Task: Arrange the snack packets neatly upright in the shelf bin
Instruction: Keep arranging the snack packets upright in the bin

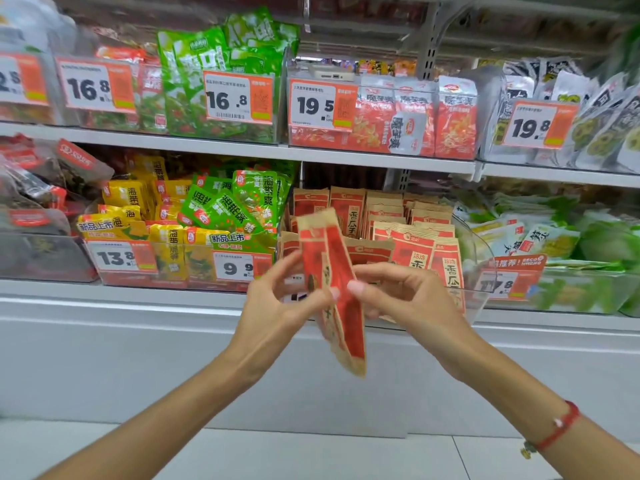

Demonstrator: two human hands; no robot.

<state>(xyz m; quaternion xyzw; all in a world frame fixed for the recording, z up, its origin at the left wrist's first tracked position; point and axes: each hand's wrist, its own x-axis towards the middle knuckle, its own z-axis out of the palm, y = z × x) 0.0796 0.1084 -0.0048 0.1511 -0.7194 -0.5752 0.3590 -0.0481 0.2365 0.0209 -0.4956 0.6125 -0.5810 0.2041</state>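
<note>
Both hands up at frame centre, pinching a small stack of brown-and-red snack packets [341, 299] edge-on and blurred. Left hand [280, 306] at 9 o'clock of the stack, thumb and fingers curled onto its left face. Right hand [401, 296] at 3 o'clock, thumb and forefinger nipping the right edge; red string bracelet [557, 427] on that wrist. Stack tilted, top leaning toward 11 o'clock, held in front of and apart from the clear shelf bin [481, 296]. Behind, at 12 to 2 o'clock of the hands, more matching packets [408, 237] standing upright in rows inside that bin. Farther left, at 10 o'clock, green and yellow packets [221, 209]. Higher, at 12 o'clock, orange price tag [322, 103] reading 19.5.
</note>
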